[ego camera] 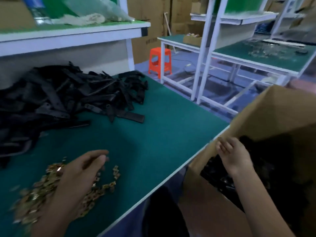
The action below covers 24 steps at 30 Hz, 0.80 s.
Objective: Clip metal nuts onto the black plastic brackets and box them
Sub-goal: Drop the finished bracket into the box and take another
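Observation:
A big heap of black plastic brackets (56, 98) lies at the back left of the green table (153, 127). A spread of brass-coloured metal nuts (42, 190) covers the near left. My left hand (80, 171) hovers over the nuts, fingers loosely curled; I cannot make out a nut in it. My right hand (234, 156) hangs over the open cardboard box (266, 110) beside the table's right edge, fingers relaxed and holding nothing. Dark brackets (220, 177) lie inside the box.
A white shelf (71, 33) with a plastic bag runs above the bracket heap. An orange stool (159, 61) stands on the floor beyond the table. Another green workbench (266, 57) with white frames stands at the right.

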Available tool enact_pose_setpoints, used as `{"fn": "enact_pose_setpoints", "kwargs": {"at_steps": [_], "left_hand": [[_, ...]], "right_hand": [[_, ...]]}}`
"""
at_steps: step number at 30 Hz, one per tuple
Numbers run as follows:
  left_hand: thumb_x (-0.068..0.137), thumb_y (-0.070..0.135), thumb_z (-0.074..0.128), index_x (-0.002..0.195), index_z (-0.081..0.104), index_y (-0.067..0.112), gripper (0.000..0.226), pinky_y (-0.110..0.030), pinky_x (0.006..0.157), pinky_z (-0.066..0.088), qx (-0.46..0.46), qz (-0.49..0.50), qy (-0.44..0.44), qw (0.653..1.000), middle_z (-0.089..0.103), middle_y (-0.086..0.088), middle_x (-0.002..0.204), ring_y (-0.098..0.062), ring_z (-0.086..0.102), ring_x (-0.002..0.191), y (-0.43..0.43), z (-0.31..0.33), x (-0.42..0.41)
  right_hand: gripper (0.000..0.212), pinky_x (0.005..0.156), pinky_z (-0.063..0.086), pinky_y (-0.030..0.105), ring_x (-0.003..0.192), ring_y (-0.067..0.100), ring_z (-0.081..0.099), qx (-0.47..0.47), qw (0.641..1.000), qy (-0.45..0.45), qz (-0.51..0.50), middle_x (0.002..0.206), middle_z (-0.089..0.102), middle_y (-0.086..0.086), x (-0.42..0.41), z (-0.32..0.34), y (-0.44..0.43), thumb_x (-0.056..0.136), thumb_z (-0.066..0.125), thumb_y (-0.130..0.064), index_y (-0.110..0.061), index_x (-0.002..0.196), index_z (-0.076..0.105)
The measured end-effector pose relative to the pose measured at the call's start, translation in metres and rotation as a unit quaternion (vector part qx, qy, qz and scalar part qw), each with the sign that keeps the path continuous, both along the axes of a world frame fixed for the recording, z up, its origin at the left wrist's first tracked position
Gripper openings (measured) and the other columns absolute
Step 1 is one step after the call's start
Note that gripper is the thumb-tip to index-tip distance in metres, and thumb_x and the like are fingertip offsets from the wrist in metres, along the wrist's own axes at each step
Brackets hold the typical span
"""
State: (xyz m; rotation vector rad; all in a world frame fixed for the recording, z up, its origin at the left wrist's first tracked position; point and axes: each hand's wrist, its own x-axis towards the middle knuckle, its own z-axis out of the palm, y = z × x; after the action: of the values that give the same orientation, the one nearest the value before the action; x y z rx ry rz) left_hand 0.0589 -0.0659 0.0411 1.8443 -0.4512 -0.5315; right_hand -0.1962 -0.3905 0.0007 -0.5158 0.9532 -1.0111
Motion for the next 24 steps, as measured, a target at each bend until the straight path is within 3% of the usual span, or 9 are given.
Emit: {"fn": "enact_pose_setpoints", "kwargs": {"at_steps": [2,5,7,10,12,14,16,20,24], "left_hand": [[0.099,0.026,0.062,0.096,0.076,0.04,0.02,-0.029,0.083,0.052,-0.008,0.01,-0.001,1.0,0.075,0.018,0.098,0.0,0.069,0.09,0.008,0.003,0.0],[0.099,0.031,0.06,0.097,0.074,0.046,0.02,-0.026,0.084,0.049,0.005,0.02,-0.011,1.0,0.073,0.022,0.099,0.007,0.066,0.089,0.027,0.007,0.007],[0.099,0.034,0.06,0.099,0.073,0.049,0.02,-0.027,0.083,0.049,0.005,0.034,-0.012,0.999,0.073,0.022,0.102,0.007,0.066,0.089,0.04,0.007,0.011],[0.098,0.03,0.062,0.095,0.074,0.048,0.022,-0.036,0.091,0.053,0.016,0.065,-0.012,0.998,0.074,0.018,0.102,-0.005,0.069,0.097,0.057,0.004,0.018],[0.097,0.025,0.063,0.091,0.076,0.047,0.026,-0.04,0.096,0.053,0.03,0.084,-0.009,0.996,0.075,0.017,0.1,-0.01,0.068,0.099,0.067,0.002,0.021],[0.097,0.022,0.063,0.089,0.076,0.048,0.03,-0.039,0.098,0.052,0.034,0.105,-0.008,0.994,0.075,0.019,0.098,-0.006,0.068,0.096,0.075,0.002,0.024],[0.097,0.023,0.063,0.092,0.076,0.047,0.028,-0.039,0.099,0.052,0.029,0.112,-0.004,0.993,0.075,0.018,0.099,-0.002,0.068,0.095,0.082,0.003,0.026],[0.098,0.021,0.062,0.094,0.078,0.041,0.025,-0.036,0.098,0.052,0.007,0.111,-0.009,0.994,0.076,0.013,0.102,-0.002,0.069,0.097,0.084,0.004,0.029],[0.097,0.027,0.064,0.097,0.076,0.04,0.018,-0.027,0.089,0.049,0.025,0.091,-0.038,0.995,0.073,0.02,0.102,0.001,0.065,0.098,0.076,-0.004,0.03]], "right_hand": [[0.003,0.06,0.056,0.025,0.06,0.015,0.063,-0.105,0.987,0.088,0.084,0.072,0.067,0.003,0.046,0.002,0.022,0.098,0.061,-0.01,-0.011,0.096,0.061],[0.011,0.06,0.055,0.025,0.065,0.016,0.062,-0.26,0.922,0.193,0.213,0.072,0.067,-0.004,0.119,0.005,0.05,0.094,0.066,-0.005,-0.017,0.095,0.068],[0.012,0.079,0.054,0.031,0.082,0.017,0.065,-0.363,0.838,0.262,0.313,0.08,0.069,-0.012,0.169,0.006,0.06,0.092,0.07,-0.013,-0.021,0.101,0.07],[0.041,0.102,0.042,0.036,0.124,0.029,0.056,-0.502,0.665,0.443,0.331,0.13,0.064,0.007,0.239,0.005,0.049,0.093,0.068,-0.031,-0.013,0.13,0.062],[0.062,0.11,0.036,0.046,0.14,0.038,0.038,-0.5,0.579,0.552,0.331,0.151,0.044,0.016,0.272,0.004,0.04,0.097,0.058,-0.049,-0.009,0.143,0.048],[0.068,0.115,0.03,0.051,0.145,0.04,0.029,-0.472,0.533,0.607,0.352,0.155,0.038,0.016,0.29,-0.003,0.038,0.097,0.054,-0.06,-0.011,0.144,0.045],[0.056,0.106,0.038,0.047,0.134,0.039,0.043,-0.488,0.568,0.577,0.326,0.136,0.055,0.014,0.297,-0.01,0.041,0.093,0.065,-0.054,-0.012,0.127,0.052],[0.03,0.061,0.04,0.031,0.089,0.029,0.061,-0.462,0.739,0.394,0.292,0.086,0.059,-0.004,0.285,-0.005,0.051,0.089,0.075,-0.03,-0.02,0.097,0.048],[0.02,0.076,0.056,0.04,0.082,0.021,0.067,-0.434,0.833,0.254,0.23,0.087,0.07,-0.002,0.251,0.02,0.055,0.079,0.082,-0.028,-0.03,0.09,0.065]]}}
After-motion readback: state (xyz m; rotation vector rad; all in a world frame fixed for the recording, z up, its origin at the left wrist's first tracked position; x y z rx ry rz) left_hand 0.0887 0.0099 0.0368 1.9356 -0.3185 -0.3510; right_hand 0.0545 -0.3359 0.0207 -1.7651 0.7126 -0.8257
